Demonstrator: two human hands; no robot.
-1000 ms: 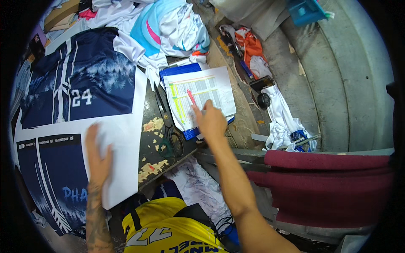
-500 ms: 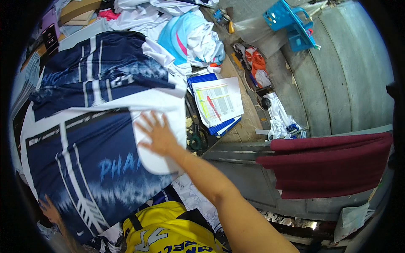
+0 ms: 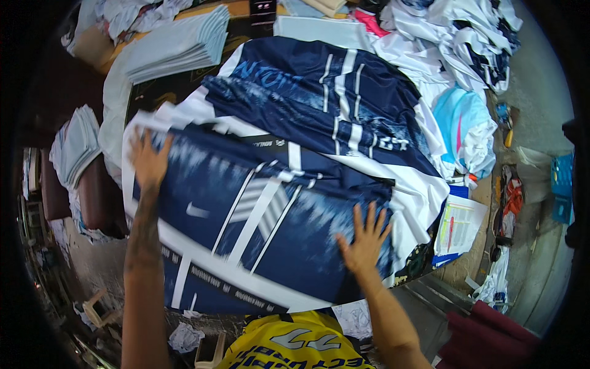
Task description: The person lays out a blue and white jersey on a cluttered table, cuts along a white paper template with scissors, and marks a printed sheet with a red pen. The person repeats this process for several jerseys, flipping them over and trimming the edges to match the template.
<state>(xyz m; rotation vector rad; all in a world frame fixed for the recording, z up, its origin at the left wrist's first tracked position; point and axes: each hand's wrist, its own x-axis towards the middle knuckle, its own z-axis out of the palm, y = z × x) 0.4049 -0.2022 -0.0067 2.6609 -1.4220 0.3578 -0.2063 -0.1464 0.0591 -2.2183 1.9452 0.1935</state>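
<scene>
Navy printed sheet point(image 3: 258, 221): your left hand point(image 3: 147, 161) and right hand point(image 3: 364, 237) press flat, fingers apart, gripping nothing; uneven pressure risks creasing it.

Left hand point(image 3: 149, 161): bare, no glove, ring or watch seen. Left forearm point(image 3: 142, 270), at about 7 o'clock in the view: bare to the frame edge, with dark tattoo markings running along it; the pattern is too blurred to read. Right hand point(image 3: 364, 241): bare, nothing worn on the fingers or wrist. Right forearm point(image 3: 387, 320), at about 5 o'clock: bare, no sleeve visible. Torso at 6 o'clock: bright yellow shirt point(image 3: 295, 347) with white, dark-outlined printed figures and dark lettering across the front.
</scene>
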